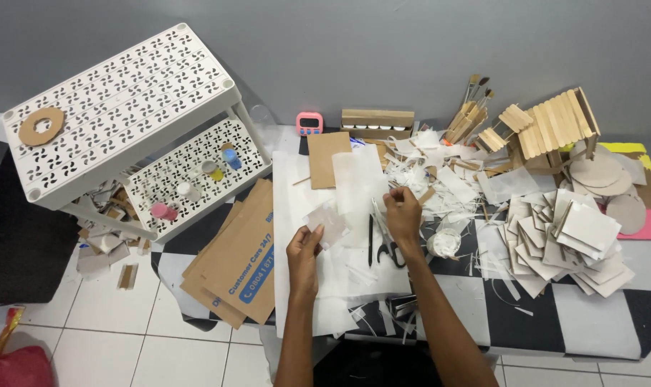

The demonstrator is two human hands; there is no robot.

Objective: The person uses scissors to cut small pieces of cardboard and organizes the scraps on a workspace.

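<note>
Both forearms came up from the bottom edge, closest to me, and reached over the checkered tabletop [597, 315]. From where I watched, my left hand [303, 244] pinched a small piece of thin white paper [325, 221] by its lower corner, fingers closed on it, and held it just above the big white sheet [304, 287]. My right hand [403, 213] was curled shut on the scissors [383, 236]. Its black handles poked out below the palm, and the blades pointed up toward the paper scraps [425, 179].

To cut well, I judged the paper needed to stay flat and tight, so the left fingers should hold near the cut line but out of the way of the blades. Small snips would be safer than one big one, because thin paper can fold or tear.

Brown cardboard sheets [239, 258] lay to the left, half off the edge. A heap of little white and brown cards [569, 240] sat well to the right, near a small stick house [547, 125]. A white rack [117, 100] stood on the floor at the left.
</note>
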